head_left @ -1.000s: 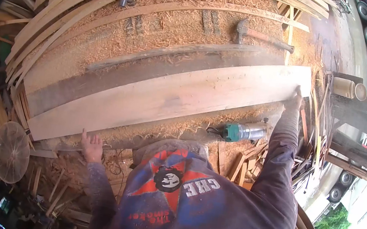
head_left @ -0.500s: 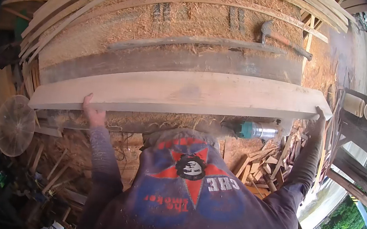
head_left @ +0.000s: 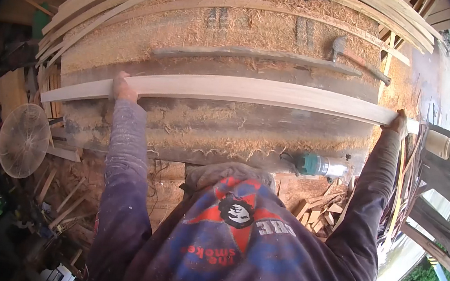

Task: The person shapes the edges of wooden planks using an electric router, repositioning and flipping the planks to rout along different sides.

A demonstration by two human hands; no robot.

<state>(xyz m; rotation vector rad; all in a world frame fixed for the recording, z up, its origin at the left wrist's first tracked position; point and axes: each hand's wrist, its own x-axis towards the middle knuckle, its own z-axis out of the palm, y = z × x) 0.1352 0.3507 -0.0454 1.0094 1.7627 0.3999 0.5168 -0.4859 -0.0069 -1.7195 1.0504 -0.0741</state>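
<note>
In the head view, the left hand [head_left: 125,87] is clamping on a long, pale wooden board [head_left: 265,93] a little in from its left end, and the right hand [head_left: 397,122] is gripping it close to its right end. The board is stretching from left to right over the middle of the worktop [head_left: 317,129], bowing slightly toward the far side, and is showing a narrow, long face upward; whether its underside is touching the worktop, I cannot tell. Both arms are reaching forward in dusty sleeves, well apart.

Just beyond the board, a thin, weathered strip [head_left: 258,57] is lying roughly parallel to it. Farther off, wood shavings [head_left: 257,26] are covering the surface, a hammer [head_left: 360,61] is resting at the far right, and curved wooden strips [head_left: 141,1] are sweeping along the far edge. On the near side, right of centre, a green and silver power tool [head_left: 324,166] is lying at the worktop's near edge. Wood offcuts [head_left: 318,212] are piling up below it, and a round fan [head_left: 24,141] is standing at the left.
</note>
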